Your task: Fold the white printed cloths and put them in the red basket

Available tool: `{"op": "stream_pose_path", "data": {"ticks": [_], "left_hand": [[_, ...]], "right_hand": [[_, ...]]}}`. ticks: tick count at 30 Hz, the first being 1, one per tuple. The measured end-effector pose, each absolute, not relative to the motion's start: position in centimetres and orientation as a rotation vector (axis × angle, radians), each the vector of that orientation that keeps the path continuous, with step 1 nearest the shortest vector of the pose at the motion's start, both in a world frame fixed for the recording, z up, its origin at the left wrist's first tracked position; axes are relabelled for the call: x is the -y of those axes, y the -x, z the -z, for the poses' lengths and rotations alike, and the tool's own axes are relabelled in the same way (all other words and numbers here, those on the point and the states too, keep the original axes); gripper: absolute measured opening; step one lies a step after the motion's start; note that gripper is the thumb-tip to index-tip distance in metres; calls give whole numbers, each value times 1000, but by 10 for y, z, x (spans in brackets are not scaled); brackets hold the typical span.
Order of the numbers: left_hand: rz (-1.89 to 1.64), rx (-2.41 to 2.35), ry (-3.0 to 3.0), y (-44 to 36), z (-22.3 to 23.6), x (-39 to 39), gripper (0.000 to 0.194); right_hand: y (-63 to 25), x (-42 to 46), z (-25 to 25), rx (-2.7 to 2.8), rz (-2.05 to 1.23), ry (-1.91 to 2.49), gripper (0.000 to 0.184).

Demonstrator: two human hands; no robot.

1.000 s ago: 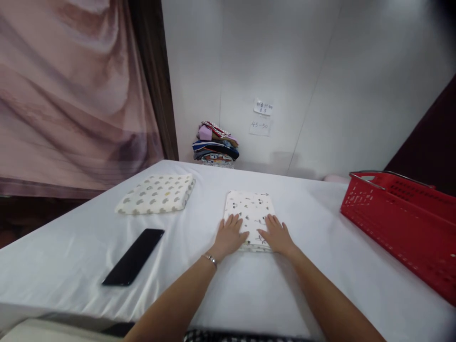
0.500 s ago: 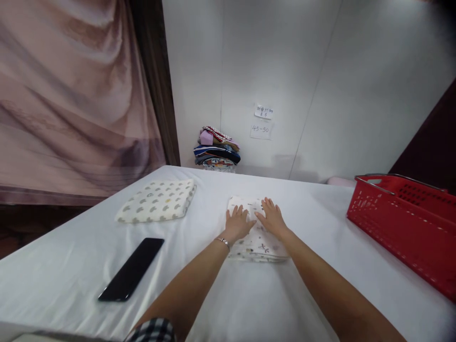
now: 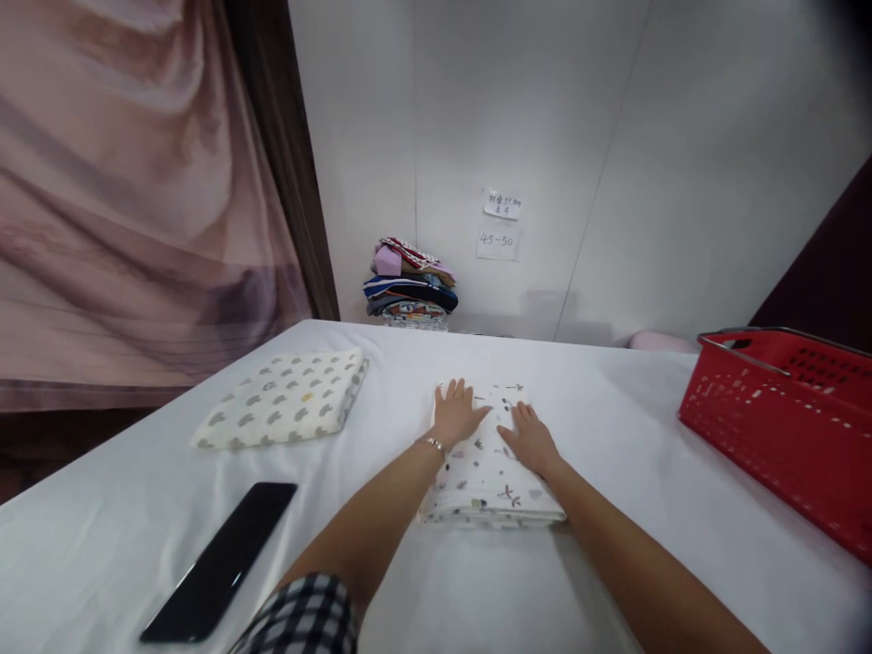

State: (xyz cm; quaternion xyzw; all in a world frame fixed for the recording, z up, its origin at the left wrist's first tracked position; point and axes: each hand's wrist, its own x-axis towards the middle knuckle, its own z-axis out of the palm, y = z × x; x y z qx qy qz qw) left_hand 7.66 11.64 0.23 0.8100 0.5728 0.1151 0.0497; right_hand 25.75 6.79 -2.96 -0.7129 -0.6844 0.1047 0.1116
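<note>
A white cloth (image 3: 487, 481) with small grey and brown prints lies folded into a layered rectangle on the table. My left hand (image 3: 458, 416) rests flat on its far left part, fingers spread. On the right side of the same cloth, my right hand (image 3: 531, 440) lies flat with its fingers stretched out. Neither hand grips anything. Off to the left is a second folded white cloth (image 3: 290, 397) with grey mushroom-like prints, apart from both hands.
A black phone (image 3: 222, 559) lies at the near left of the white-covered table (image 3: 627, 436). At the right edge stands a red plastic basket (image 3: 783, 427). Several folded fabrics (image 3: 412, 282) are stacked by the wall beyond the table, near two paper notes (image 3: 499, 241).
My right hand has slid a little nearer on the cloth, while my left stays on its far left part. The view has shifted slightly, so the phone and the cloths appear lower.
</note>
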Motion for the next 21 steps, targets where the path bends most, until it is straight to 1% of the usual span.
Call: {"op": "stream_pose_path", "data": {"ticks": [4, 8, 11, 13, 14, 18, 21], "left_hand": [[-268, -1825, -2373, -79, 10, -145, 73], [-286, -1842, -2358, -77, 24, -148, 76], [-280, -1851, -2352, -77, 26, -147, 77], [-284, -1854, -2351, -78, 27, -148, 78], [-294, -1854, -2353, -78, 28, -148, 78], [-327, -1835, -2358, -77, 35, -152, 76], [-354, -1818, -2342, -76, 35, -152, 75]], "right_hand": [[-260, -65, 31, 2020, -326, 2082, 70], [-258, -71, 13, 2070, -365, 2118, 69], [-256, -91, -6, 2056, -207, 2086, 68], [-256, -107, -10, 2049, -96, 2031, 69], [-257, -115, -7, 2057, -102, 2032, 69], [-263, -133, 20, 2038, -321, 2169, 69], [-267, -137, 32, 2019, -358, 2159, 70]]}}
